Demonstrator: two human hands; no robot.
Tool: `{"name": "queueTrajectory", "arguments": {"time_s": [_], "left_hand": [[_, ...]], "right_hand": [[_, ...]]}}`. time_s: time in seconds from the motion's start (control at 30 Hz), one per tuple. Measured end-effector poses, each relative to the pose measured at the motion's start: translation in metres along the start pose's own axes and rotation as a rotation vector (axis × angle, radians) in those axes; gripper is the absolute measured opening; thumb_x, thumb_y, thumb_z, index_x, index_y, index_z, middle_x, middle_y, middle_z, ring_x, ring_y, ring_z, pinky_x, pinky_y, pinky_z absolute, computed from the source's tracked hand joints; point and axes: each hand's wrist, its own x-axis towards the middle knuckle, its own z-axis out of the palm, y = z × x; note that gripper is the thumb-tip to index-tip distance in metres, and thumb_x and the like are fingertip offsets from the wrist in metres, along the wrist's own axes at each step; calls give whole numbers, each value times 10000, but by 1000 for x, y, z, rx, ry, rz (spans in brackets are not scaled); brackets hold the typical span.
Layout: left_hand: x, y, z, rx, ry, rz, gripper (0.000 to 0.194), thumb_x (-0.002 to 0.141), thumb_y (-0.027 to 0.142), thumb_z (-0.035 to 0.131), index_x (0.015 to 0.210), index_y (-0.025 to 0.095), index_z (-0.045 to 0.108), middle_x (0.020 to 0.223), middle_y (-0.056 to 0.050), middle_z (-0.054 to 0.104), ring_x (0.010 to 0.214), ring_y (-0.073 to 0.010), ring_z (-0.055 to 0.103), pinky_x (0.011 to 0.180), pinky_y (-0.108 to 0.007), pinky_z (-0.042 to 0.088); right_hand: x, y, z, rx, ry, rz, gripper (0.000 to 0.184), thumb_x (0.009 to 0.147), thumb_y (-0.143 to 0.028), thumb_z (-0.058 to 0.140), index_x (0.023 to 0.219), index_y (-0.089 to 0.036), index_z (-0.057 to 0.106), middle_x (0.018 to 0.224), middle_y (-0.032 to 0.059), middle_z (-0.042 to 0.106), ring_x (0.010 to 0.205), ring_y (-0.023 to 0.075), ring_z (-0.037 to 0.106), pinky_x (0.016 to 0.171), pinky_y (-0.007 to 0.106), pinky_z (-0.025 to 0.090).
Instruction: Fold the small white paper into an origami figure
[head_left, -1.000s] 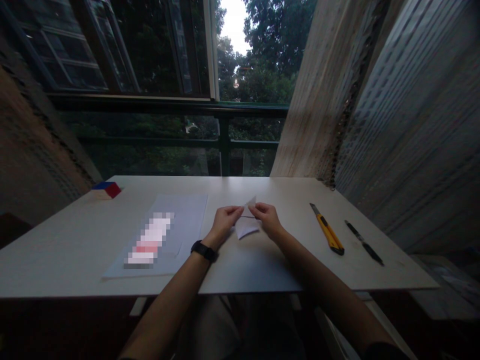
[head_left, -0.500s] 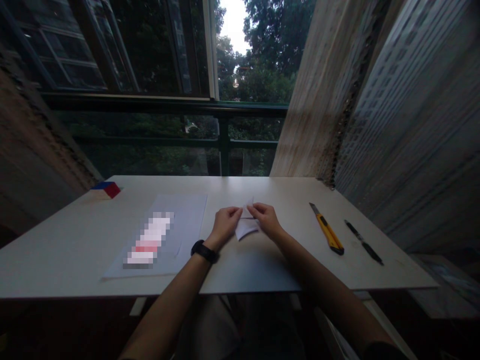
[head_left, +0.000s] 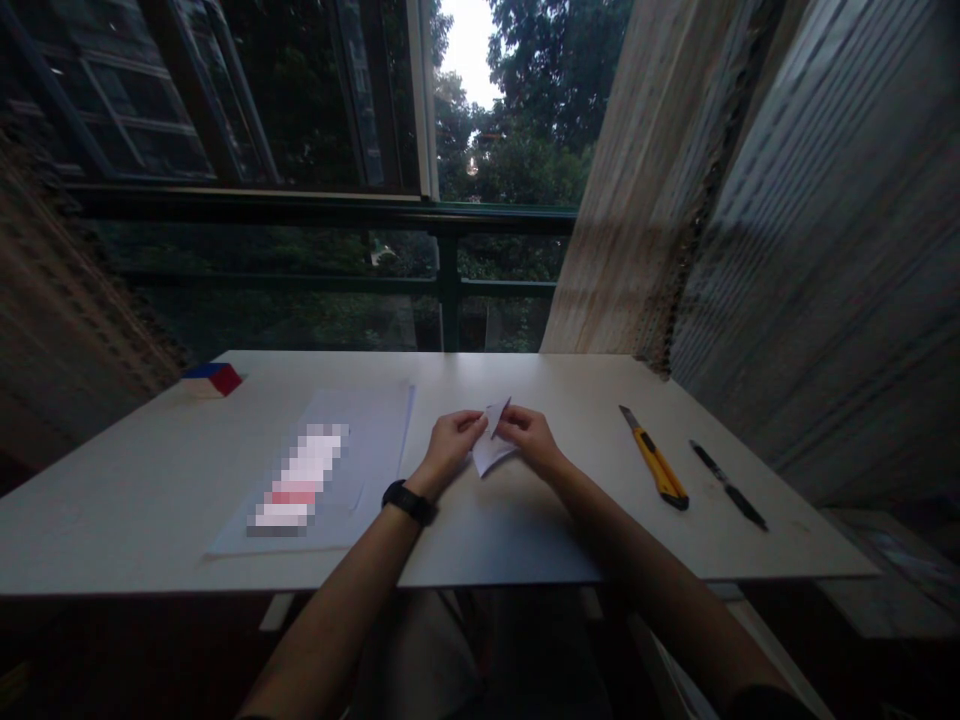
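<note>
A small folded piece of white paper (head_left: 490, 456) is held between my two hands, just above the middle of the white table. My left hand (head_left: 454, 440), with a black watch on its wrist, pinches the paper's left side between thumb and fingers. On the other side my right hand (head_left: 531, 436) grips the right edge, its fingers partly behind the paper. A pointed flap stands up between the fingertips, and the lower part of the paper spreads toward me. The exact folds are too small to make out.
Left of my hands lie white sheets (head_left: 379, 440) with a blurred patch. A yellow utility knife (head_left: 654, 460), blade out, and a black pen (head_left: 727, 484) lie to the right. A puzzle cube (head_left: 214, 380) sits at the far left edge of the table (head_left: 487, 550).
The paper's upper flap has turned up and over into a point between my fingers. My right fingers have shifted slightly behind it; both arms stay in place.
</note>
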Motion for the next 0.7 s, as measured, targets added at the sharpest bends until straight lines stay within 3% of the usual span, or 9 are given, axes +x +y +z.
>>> {"name": "queueTrajectory", "arguments": {"time_s": [0.17,0.33,0.4,0.5,0.6,0.7], "left_hand": [[1,-1,0,45,-79,10,305,665,385,638,801,121,705,665,-33,634,568,-113,508,502,-199,367],[-1,3,4,-40,-81,-74,397,711,487,568,689,105,670,575,-16,583,506,-97,486,488,-206,372],[-3,9,6,-58,-111,-70,373,669,449,640,822,112,687,721,-51,657,624,-133,566,558,-221,418],[-8,17,9,-104,-168,-27,492,538,292,772,992,136,665,946,-87,682,832,-186,611,751,-270,449],[-10,20,10,-148,-178,-17,506,579,272,744,1054,132,640,972,-92,679,870,-193,612,783,-288,449],[-9,17,8,-149,-174,-17,507,618,243,704,1101,116,615,883,-74,682,776,-154,612,691,-242,452]], "right_hand": [[-1,4,1,-119,61,-73,203,670,-326,624,794,-173,674,806,52,669,757,192,595,650,284,462],[-4,3,2,-284,138,-169,156,708,-288,587,795,-195,677,848,49,668,794,190,599,673,282,467],[-4,2,2,-310,157,-185,162,712,-266,577,816,-200,682,858,50,671,792,188,599,689,290,468],[-3,1,1,-321,171,-203,169,718,-255,577,836,-210,688,860,49,674,779,184,597,725,306,465],[-3,0,1,-304,172,-223,169,722,-278,595,846,-215,692,875,53,674,801,187,597,761,316,458],[-4,-1,1,-283,165,-211,177,737,-316,591,843,-218,692,896,59,670,817,192,597,751,316,465]]}}
